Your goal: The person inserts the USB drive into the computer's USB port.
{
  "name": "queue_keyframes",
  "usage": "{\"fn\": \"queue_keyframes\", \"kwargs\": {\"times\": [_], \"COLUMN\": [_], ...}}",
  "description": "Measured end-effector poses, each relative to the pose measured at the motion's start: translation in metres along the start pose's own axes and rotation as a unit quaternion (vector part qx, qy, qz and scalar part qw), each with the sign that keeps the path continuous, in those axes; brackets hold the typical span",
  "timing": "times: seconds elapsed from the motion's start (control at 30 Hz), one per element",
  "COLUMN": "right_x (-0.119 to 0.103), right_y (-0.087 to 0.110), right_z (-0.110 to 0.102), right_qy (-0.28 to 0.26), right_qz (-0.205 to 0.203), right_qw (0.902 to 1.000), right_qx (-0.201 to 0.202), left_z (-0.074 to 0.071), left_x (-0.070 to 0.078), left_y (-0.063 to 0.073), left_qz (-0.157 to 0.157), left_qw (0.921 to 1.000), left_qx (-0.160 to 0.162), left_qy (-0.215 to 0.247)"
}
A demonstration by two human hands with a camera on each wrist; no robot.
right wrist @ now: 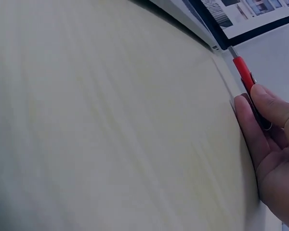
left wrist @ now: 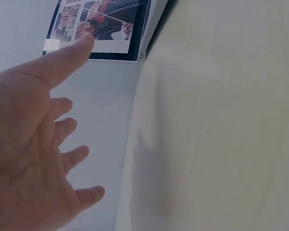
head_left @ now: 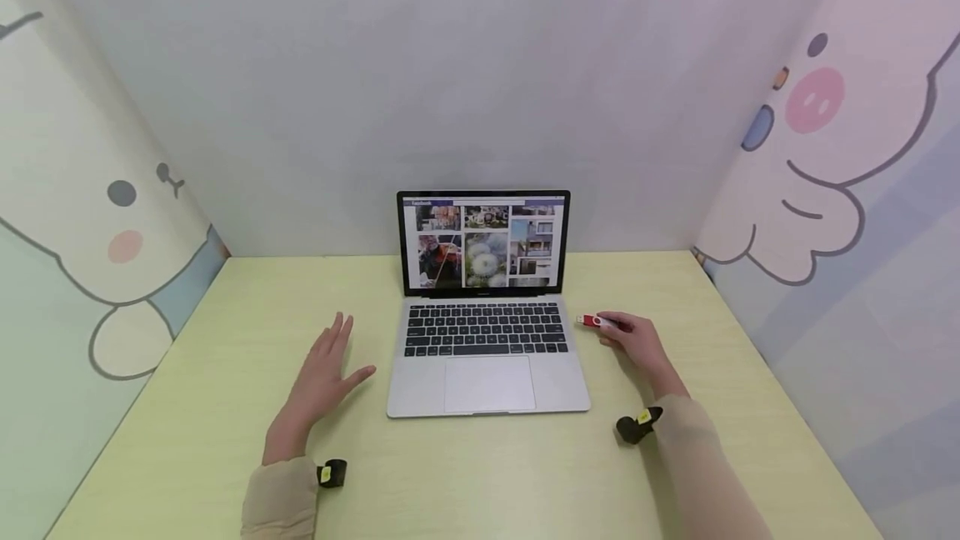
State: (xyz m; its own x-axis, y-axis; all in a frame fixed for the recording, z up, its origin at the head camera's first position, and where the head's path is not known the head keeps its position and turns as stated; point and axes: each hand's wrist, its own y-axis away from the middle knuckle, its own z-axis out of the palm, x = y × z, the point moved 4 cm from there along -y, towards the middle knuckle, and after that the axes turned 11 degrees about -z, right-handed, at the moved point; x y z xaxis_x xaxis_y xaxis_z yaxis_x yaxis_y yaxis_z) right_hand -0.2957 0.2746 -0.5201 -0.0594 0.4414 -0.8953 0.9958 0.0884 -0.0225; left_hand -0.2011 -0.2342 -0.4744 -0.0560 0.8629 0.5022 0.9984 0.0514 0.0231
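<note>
An opened silver laptop (head_left: 489,386) stands on the table with a page of photos on its screen. Just right of its keyboard, my right hand (head_left: 636,342) pinches a red USB stick (head_left: 590,321) between thumb and fingers. The stick's metal plug points left, toward the laptop's side edge, and a gap separates the two in the head view. The right wrist view shows the red USB stick (right wrist: 243,70) with a dark swivel cover under the thumb. On the laptop's left, my left hand (head_left: 321,377) holds nothing, its fingers spread and thumb stretched toward the laptop.
The pale yellow table (head_left: 480,473) meets a grey wall (head_left: 480,90) behind the laptop. Cartoon-printed panels flank it on the left (head_left: 97,215) and right (head_left: 847,215). Each wrist wears a small black camera, and both sleeves are beige.
</note>
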Motion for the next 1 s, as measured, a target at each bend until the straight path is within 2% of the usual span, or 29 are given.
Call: {"fn": "queue_keyframes", "kwargs": {"times": [0.17,0.33,0.5,0.63,1.0], "right_x": [0.002,0.002,-0.001,-0.005,-0.007], "right_y": [-0.009,-0.014,-0.017,-0.019,-0.021], "right_z": [0.002,0.005,0.008,0.010,0.009], "right_qy": [-0.009,-0.013,-0.010,0.009,0.032], "right_qz": [0.012,0.017,0.014,0.005,-0.014], "right_qw": [0.9999,0.9998,0.9998,0.9999,0.9993], "right_qx": [0.001,0.002,-0.003,-0.008,-0.010], "left_z": [0.009,0.016,0.023,0.028,0.037], "left_x": [0.002,0.001,0.001,0.001,0.006], "left_y": [-0.005,-0.006,-0.006,-0.005,-0.005], "left_qz": [0.030,0.024,0.019,0.022,0.044], "left_qw": [0.9937,0.9810,0.9728,0.9690,0.9722], "left_qx": [-0.037,-0.091,-0.140,-0.162,-0.155], "left_qy": [0.102,0.170,0.183,0.185,0.170]}}
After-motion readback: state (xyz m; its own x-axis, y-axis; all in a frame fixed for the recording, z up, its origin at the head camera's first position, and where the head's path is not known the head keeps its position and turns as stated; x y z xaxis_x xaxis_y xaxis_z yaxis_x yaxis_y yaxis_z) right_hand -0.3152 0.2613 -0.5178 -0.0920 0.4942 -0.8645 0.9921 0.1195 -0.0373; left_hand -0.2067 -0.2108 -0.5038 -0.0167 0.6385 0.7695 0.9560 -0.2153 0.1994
